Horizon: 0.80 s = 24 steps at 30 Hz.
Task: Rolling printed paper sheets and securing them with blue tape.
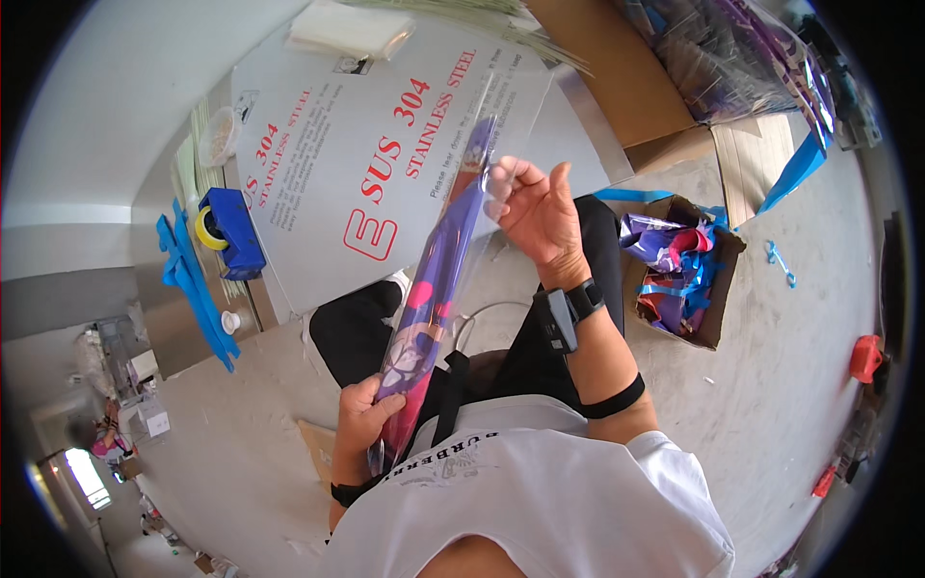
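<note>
A long, folded purple and pink foil item (pixel 426 289) lies slantwise before me in a clear plastic sleeve (pixel 531 108). My left hand (pixel 365 415) grips its lower end, thumb on top, close to my shirt. At the upper part, the curled fingers of my right hand (pixel 542 209) meet the sleeve's right edge. Its palm faces up and the thumb stands apart; whether the fingers pinch the film cannot be told. Beneath the sleeve's upper end is a table topped with a film-covered stainless steel sheet (pixel 325 195) bearing red print.
A blue tape dispenser (pixel 235 235) and blue ribbons (pixel 184 282) lie at the table's left. A stack of clear bags (pixel 350 29) sits at the back. To the right stand a large cardboard box (pixel 614 79) and a small carton (pixel 712 325) of foil pieces on the floor.
</note>
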Each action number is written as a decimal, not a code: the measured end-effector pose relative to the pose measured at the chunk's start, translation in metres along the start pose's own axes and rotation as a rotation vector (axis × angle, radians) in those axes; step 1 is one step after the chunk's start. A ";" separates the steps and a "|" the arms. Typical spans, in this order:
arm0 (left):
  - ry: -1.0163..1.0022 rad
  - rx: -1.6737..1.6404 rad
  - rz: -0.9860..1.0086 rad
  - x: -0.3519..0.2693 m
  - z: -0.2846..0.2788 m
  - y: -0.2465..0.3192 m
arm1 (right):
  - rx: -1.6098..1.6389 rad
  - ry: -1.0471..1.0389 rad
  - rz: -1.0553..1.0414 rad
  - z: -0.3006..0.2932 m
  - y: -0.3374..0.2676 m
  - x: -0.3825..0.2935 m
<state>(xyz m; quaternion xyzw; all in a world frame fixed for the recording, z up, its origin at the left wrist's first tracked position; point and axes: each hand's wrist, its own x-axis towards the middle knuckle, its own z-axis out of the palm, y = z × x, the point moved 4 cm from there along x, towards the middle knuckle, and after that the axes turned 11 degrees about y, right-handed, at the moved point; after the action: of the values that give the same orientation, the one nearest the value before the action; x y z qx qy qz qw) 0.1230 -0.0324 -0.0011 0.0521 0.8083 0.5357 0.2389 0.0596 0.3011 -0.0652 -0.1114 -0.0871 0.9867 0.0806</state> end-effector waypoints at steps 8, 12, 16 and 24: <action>-0.254 -0.554 -0.332 -0.005 0.016 -0.037 | -0.297 -0.017 0.173 0.000 0.038 -0.014; -0.157 -0.294 -0.280 0.004 0.022 -0.037 | -0.377 0.001 0.186 0.011 0.043 -0.015; 0.172 -0.063 -0.034 0.042 0.002 0.014 | -0.581 0.130 0.101 0.019 0.042 -0.020; 0.002 0.035 0.325 0.135 0.048 0.119 | -0.655 0.120 0.067 0.035 0.055 -0.031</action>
<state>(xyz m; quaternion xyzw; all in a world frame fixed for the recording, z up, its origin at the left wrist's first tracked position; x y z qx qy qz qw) 0.0052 0.1041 0.0457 0.1858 0.7988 0.5529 0.1473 0.0737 0.2370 -0.0360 -0.1923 -0.3910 0.9000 0.0129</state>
